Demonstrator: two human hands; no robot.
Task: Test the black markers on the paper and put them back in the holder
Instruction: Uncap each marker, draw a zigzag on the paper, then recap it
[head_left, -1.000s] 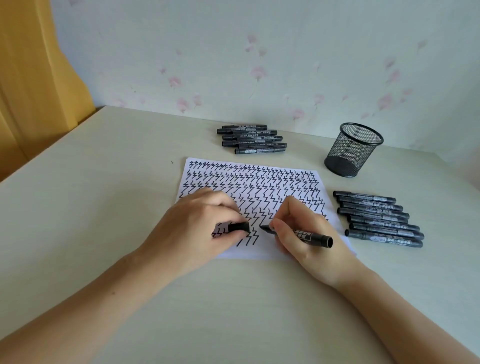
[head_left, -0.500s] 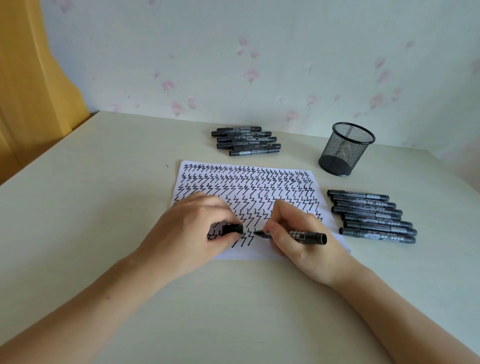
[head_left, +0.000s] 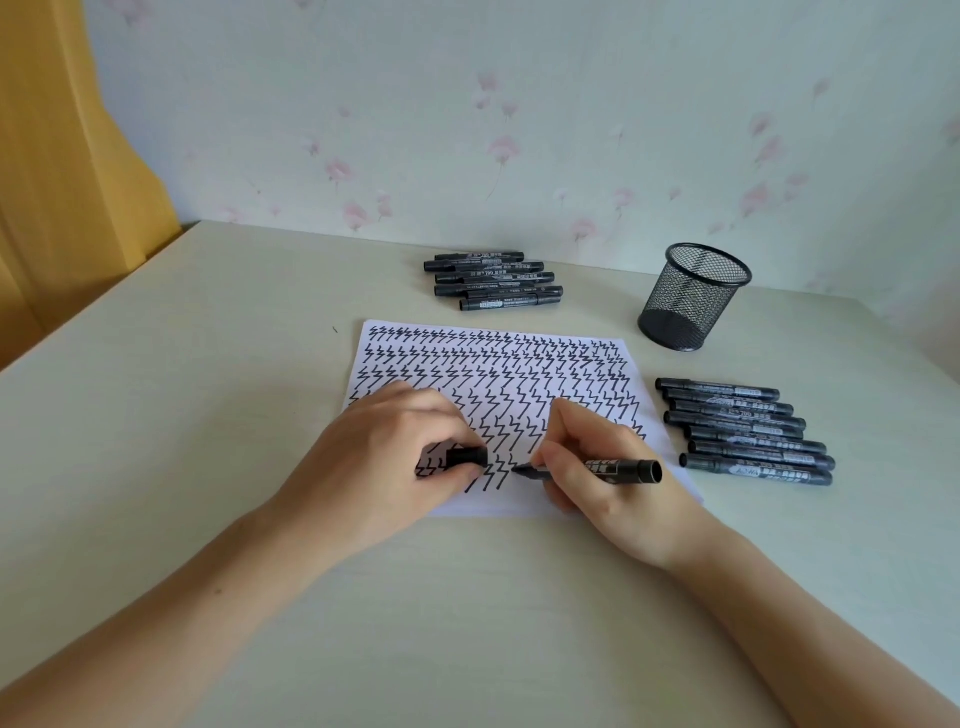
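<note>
I see right hand (head_left: 613, 467) fingers pinching the uncapped marker (head_left: 618, 469), tip on the paper (head_left: 519, 364) just beyond the fingertips; left hand (head_left: 384, 457) fingers pinch the cap (head_left: 466, 458), kept ready for recapping.

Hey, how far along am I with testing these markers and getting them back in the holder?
Done: the paper is nearly filled with zigzag test strokes. In hand: your right hand holds an uncapped marker with its tip at the paper, and your left hand pinches the cap. Left: the mesh holder looks empty; two groups of capped markers lie on the table.
</note>
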